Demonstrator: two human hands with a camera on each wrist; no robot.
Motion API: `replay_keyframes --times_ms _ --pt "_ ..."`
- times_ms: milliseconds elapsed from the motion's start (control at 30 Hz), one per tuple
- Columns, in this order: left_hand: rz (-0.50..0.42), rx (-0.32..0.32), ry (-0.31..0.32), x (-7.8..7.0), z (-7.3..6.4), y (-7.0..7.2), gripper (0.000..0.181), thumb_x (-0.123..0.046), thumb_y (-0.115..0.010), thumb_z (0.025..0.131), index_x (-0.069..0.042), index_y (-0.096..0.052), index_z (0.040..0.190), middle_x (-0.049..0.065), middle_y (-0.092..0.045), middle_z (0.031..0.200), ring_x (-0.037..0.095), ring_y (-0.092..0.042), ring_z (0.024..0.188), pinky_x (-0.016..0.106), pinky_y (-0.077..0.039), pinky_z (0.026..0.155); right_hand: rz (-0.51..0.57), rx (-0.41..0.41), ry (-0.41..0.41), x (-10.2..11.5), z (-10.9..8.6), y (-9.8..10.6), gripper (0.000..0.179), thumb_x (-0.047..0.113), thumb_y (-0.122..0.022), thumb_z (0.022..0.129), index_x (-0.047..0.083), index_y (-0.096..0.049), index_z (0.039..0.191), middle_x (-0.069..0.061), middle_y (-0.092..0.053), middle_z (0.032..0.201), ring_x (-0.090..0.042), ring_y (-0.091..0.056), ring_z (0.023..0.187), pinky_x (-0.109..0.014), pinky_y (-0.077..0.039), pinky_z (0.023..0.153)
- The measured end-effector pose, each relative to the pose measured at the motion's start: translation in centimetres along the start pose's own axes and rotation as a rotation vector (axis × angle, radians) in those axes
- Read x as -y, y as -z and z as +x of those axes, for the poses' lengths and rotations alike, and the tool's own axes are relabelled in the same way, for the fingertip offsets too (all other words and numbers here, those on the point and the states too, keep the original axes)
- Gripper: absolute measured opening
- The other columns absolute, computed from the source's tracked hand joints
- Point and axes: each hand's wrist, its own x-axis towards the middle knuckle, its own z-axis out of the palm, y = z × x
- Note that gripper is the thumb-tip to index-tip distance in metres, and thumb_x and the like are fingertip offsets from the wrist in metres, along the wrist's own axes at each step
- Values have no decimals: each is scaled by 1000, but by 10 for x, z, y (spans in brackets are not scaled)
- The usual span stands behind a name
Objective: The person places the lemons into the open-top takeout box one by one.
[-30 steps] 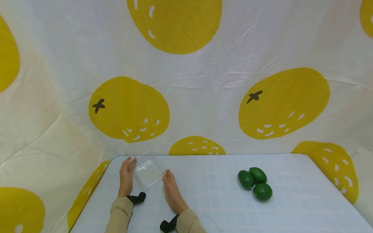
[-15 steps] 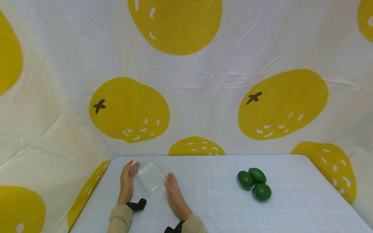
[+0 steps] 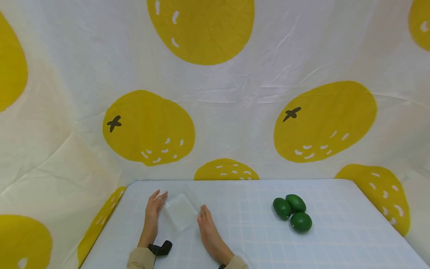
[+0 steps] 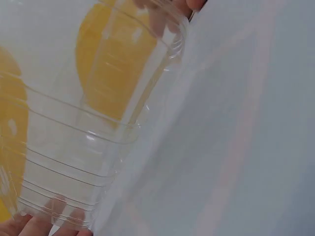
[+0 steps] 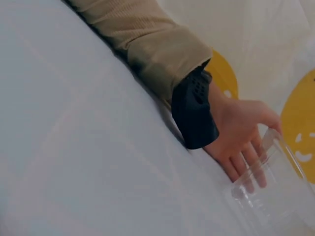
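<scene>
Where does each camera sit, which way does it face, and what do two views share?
Head: worn on the head, facing forward and down at the clear container, table and backdrop; both sleeves, the left hand and right hand show.
Left wrist: on the left wrist, facing the container close up; fingers show at top and bottom edges.
Right wrist: on the right wrist, facing across to the left hand, its sleeve and wrist device.
Shared: head and right wrist views both show the left hand holding the container.

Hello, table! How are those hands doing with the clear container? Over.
Left hand and right hand: both gripping. Clear container: between them, nothing visible inside. Three green fruits: off to the right, seemingly not obstructing.
</scene>
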Motion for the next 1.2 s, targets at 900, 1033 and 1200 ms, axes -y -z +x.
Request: replay_keyframes --times_ms 900,1033,1200 --pt "60 34 58 -5 -34 -57 73 -23 -46 105 -5 -1 159 20 -37 154 38 -32 143 59 -15 117 59 71 16 18 -49 34 77 7 -35 106 -9 30 144 -30 35 150 -44 33 137 -55 16 112" --pt "81 56 48 -5 -36 -59 72 -24 -45 105 -5 -1 159 18 -39 154 37 -32 143 60 -15 116 11 83 15 20 -54 39 78 4 -35 104 -9 29 145 -29 33 151 -44 32 138 -56 17 111" --pt "68 92 25 -5 -40 -64 72 -23 -43 104 -4 0 159 18 -38 155 37 -30 144 63 -12 116 -33 126 25 24 -60 46 78 4 -34 104 -8 31 144 -29 34 152 -44 33 137 -56 17 111"
